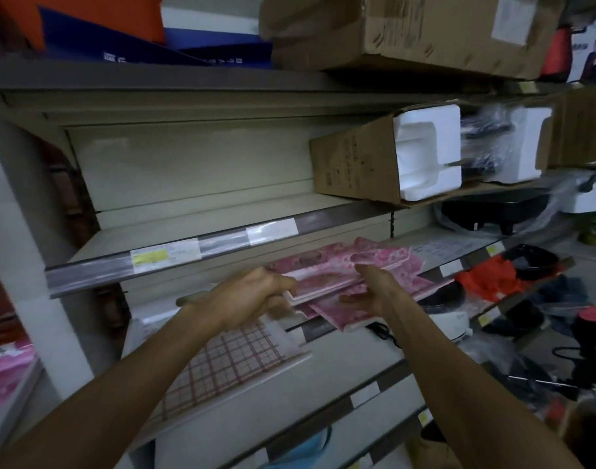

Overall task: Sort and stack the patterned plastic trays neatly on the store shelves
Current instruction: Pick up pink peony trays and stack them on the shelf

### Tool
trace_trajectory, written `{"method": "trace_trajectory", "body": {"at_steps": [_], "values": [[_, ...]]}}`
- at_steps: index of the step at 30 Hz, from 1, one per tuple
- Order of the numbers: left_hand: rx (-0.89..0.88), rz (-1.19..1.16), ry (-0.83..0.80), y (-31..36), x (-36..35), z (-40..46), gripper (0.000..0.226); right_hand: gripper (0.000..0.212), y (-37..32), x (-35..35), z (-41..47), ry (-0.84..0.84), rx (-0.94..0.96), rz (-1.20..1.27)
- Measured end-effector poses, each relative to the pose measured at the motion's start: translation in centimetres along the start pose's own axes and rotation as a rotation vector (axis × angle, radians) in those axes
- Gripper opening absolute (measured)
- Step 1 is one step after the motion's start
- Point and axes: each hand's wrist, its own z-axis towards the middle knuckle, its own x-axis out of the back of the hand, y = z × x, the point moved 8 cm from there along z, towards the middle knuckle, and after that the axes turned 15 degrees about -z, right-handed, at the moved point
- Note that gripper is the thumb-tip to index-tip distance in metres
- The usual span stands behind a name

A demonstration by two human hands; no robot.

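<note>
Several pink floral plastic trays point(374, 262) lie fanned out and askew on a middle shelf point(435, 247), their near ends sticking out past its front edge. My left hand point(252, 296) is closed around the white rim at the near left corner of one pink tray. My right hand point(374, 292) rests flat with spread fingers on top of the pink trays, thumb toward the front. A white tray with a red check pattern point(228, 363) lies on the shelf below, under my left forearm.
The shelf above point(174, 257) has a price-tag rail and an opened cardboard box with white foam point(388, 160) at its right. Appliances, black cords and red cloth point(489, 277) crowd the right-hand shelves. More pink trays point(5, 370) show at far left.
</note>
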Motion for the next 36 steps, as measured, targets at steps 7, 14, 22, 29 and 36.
{"method": "trace_trajectory", "body": {"at_steps": [7,14,22,29,36], "values": [[-0.045,-0.016,0.069,2.8,1.0,-0.9,0.012,0.034,-0.5,-1.6,0.6,-0.012,0.046,0.246],[0.077,-0.451,0.255,3.9,3.0,-6.4,0.029,0.023,0.4,-0.9,-3.3,-0.028,0.090,0.281],[0.202,-0.505,0.528,2.1,6.0,-15.5,0.030,0.025,1.5,-1.2,-12.2,-0.104,0.198,0.224],[0.346,-0.595,0.564,-0.9,6.6,-22.8,0.029,0.026,5.9,-2.3,-20.7,-0.010,0.186,0.215],[0.533,-0.865,0.369,-2.5,4.8,-29.2,0.028,0.032,9.9,-6.1,-28.8,-0.039,0.208,0.198]]}}
